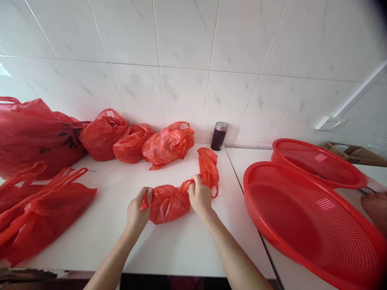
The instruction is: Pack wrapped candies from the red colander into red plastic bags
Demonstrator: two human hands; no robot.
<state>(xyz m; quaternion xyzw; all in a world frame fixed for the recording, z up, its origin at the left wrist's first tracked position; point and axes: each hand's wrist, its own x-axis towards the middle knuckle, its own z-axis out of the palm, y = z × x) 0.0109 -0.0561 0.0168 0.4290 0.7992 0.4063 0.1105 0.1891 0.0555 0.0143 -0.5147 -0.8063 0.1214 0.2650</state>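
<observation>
Between my hands, at the middle of the white table, is a small red plastic bag (169, 206), gathered at its top with something inside that I cannot make out. My left hand (138, 209) is closed on the bag's left side, and a twisted end of red plastic sticks out by the thumb. On the other side my right hand (199, 196) pinches a handle loop of the same bag. Just beyond that hand lies a crumpled red plastic bag (208, 167), looking flat and thin.
Several filled red bags (169, 143) line the tiled wall, with a large one (39, 137) far left. More red bags (57, 205) lie at the left front. A dark thermos (219, 137) stands by the wall. Two red plastic baskets (281, 217) occupy the right, near another person's hand (376, 207).
</observation>
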